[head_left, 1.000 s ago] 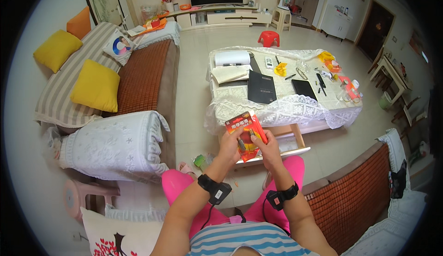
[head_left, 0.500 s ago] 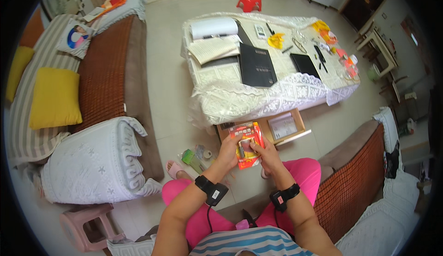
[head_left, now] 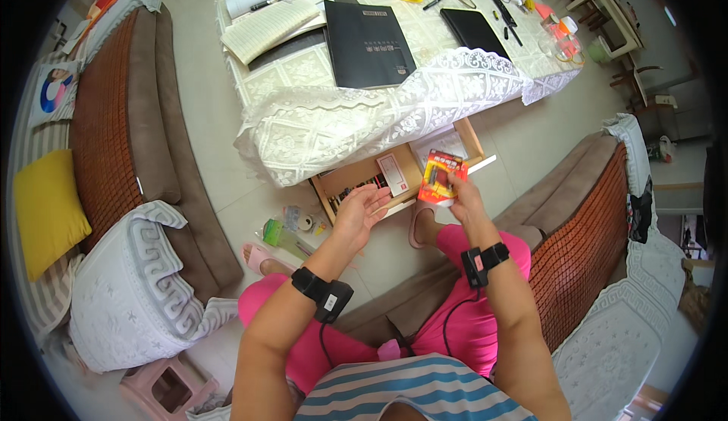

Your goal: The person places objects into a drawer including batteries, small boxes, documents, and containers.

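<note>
Freed left hand (head_left: 359, 212) from battery blister pack (head_left: 440, 177): open and empty near pulled-out drawer (head_left: 413, 169). Held pack solely in closed grip of right hand (head_left: 465, 198), near drawer's front edge.

Floor (head_left: 201, 80): pale glossy tile, grout lines visible. Table (head_left: 292, 91) in the middle, white lace cloth (head_left: 326, 136) draped over the near edge. Left: taupe sofa (head_left: 155, 102), red-brown woven mat (head_left: 106, 102) on it, yellow cushion (head_left: 49, 208), pale patterned cover (head_left: 136, 288) over the near end. Pink plastic stool (head_left: 144, 381) lower left. Right: second sofa (head_left: 557, 186), similar mat, pale cover (head_left: 618, 353) behind. Upper right: small pale dining table (head_left: 603, 0), dark wooden chair (head_left: 641, 91), green bin (head_left: 599, 50). Light bright mid-room, dimmer far right.
</note>
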The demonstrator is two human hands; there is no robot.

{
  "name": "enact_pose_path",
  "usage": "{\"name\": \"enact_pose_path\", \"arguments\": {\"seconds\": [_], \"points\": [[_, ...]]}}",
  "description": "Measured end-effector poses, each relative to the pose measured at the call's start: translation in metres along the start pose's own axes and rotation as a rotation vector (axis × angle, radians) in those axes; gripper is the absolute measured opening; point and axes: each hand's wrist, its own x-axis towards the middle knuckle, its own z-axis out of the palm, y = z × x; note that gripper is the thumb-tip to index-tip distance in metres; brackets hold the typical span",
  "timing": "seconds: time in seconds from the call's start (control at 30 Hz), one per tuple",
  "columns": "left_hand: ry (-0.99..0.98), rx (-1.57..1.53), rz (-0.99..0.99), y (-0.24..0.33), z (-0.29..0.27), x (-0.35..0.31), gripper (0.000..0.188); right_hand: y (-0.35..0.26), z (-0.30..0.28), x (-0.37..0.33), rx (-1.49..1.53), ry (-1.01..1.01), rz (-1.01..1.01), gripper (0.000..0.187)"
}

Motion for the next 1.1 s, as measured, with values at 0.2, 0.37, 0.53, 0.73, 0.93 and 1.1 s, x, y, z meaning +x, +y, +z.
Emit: {"name": "enact_pose_path", "arguments": {"seconds": [0.2,0.37,0.53,0.73,0.93,1.1], "points": [[0.062,0.009,-0.058,-0.004,0.002,0.025,0.025,0.003,-0.036,0.077,0.113,0.155,0.007,0.026],[0.062,0.013,-0.076,-0.003,-0.002,0.044,0.023,0.023,-0.039,0.118,0.054,0.333,-0.090,0.027],[0.102,0.022,-0.097,-0.004,-0.001,0.058,0.019,0.038,-0.044,0.143,-0.117,0.411,-0.208,0.027],[0.111,0.017,-0.125,-0.006,-0.005,0.071,0.017,0.046,-0.042,0.152,-0.504,0.225,-0.205,0.029],[0.146,0.028,-0.128,-0.004,-0.011,0.073,0.017,0.028,-0.046,0.168,-0.398,0.510,-0.346,0.037],[0.130,0.046,-0.178,-0.013,-0.003,0.082,0.017,0.034,-0.092,0.202,-0.345,0.722,-0.412,0.051]]}}
